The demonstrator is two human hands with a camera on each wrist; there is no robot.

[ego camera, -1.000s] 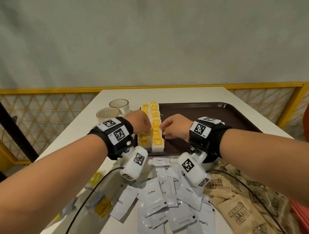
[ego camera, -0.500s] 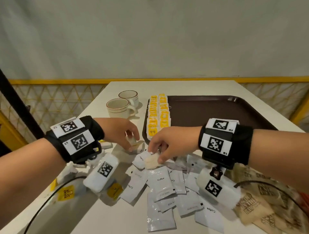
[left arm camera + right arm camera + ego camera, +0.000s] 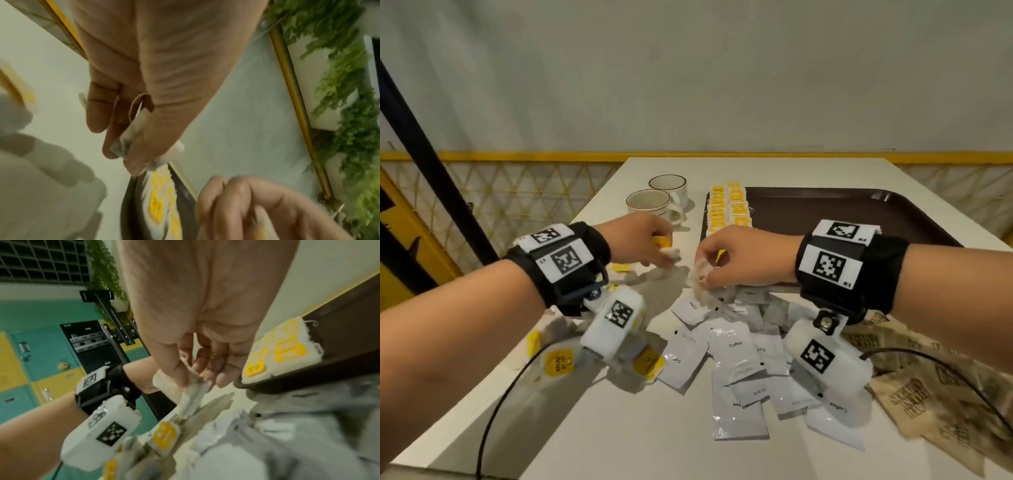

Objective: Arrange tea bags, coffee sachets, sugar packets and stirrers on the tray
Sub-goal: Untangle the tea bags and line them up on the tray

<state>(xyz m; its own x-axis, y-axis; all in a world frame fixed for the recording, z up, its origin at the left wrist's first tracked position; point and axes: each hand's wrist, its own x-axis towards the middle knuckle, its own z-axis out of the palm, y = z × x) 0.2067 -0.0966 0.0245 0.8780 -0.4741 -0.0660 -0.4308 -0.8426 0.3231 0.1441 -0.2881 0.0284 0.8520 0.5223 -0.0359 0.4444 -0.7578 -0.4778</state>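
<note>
**Two hands, each holding a tea bag**

Two hands are over the white table (image 3: 774, 171), close to the near left corner of the brown tray (image 3: 859, 212). The left hand (image 3: 640, 240) has its fingers curled around a tea bag (image 3: 671, 255) with a yellow tag. In the left wrist view the thumb and fingers (image 3: 115, 129) pinch the soft white bag (image 3: 131, 136) between them. This hand is just left of the tray, above the table.

The right hand (image 3: 743, 257) also pinches a tea bag (image 3: 700, 274). The bag hangs down from its fingertips. In the right wrist view the thumb and fingers squeeze the top of the crumpled bag (image 3: 191, 392). This hand is in front of the tray's near edge, not over the tray.

On the tray, two neat rows of tea bags (image 3: 729, 209) with yellow tags lie along the left side. They touch each other. The other part of the tray shows bare brown.

More tea bags (image 3: 558, 361) lie loose on the table under the left wrist. A pile of white coffee packets (image 3: 736, 356) sits on the table near the person, in front of the tray. Brown paper sugar packets (image 3: 907, 401) lie in a heap to the right of them.

Two cups (image 3: 657, 202) stand side by side on the table, just left of the tray. A yellow rail (image 3: 517, 156) runs behind the table. Each wrist wears a black band with black and white square marks.
</note>
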